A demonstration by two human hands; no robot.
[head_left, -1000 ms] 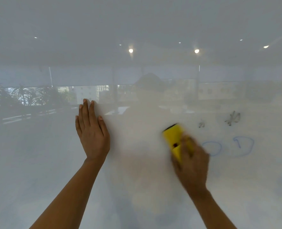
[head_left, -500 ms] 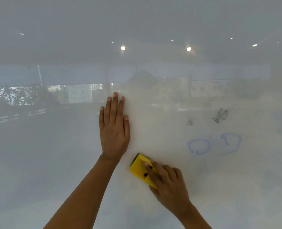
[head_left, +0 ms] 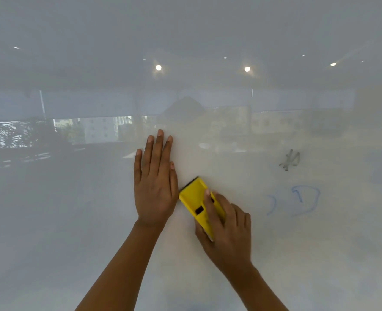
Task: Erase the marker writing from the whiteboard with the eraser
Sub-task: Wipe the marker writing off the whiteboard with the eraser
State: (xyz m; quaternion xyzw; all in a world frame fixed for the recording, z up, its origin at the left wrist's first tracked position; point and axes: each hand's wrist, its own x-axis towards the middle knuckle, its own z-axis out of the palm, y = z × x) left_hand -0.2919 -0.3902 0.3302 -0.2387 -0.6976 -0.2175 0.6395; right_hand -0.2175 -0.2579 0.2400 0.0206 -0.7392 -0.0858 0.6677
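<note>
A glossy whiteboard (head_left: 78, 221) fills the whole view. My right hand (head_left: 227, 232) grips a yellow eraser (head_left: 195, 202) and presses it flat on the board, its top end tilted up to the left. My left hand (head_left: 155, 182) lies flat on the board with fingers straight, its edge touching the eraser's left corner. To the right of the eraser, blue marker writing (head_left: 305, 199) shows as a looped shape, with a fainter partial blue stroke (head_left: 271, 205) beside it. Above them sits a smudged black marker scribble (head_left: 289, 160).
The board's surface mirrors ceiling lights (head_left: 158, 67), windows with blinds, and potted plants (head_left: 10, 135) at the left. No board edge or tray is in view.
The eraser swept down-left from near the blue writing, then up beside my left hand. The left blue loop has been partly wiped away, and the small mark above it is gone.
</note>
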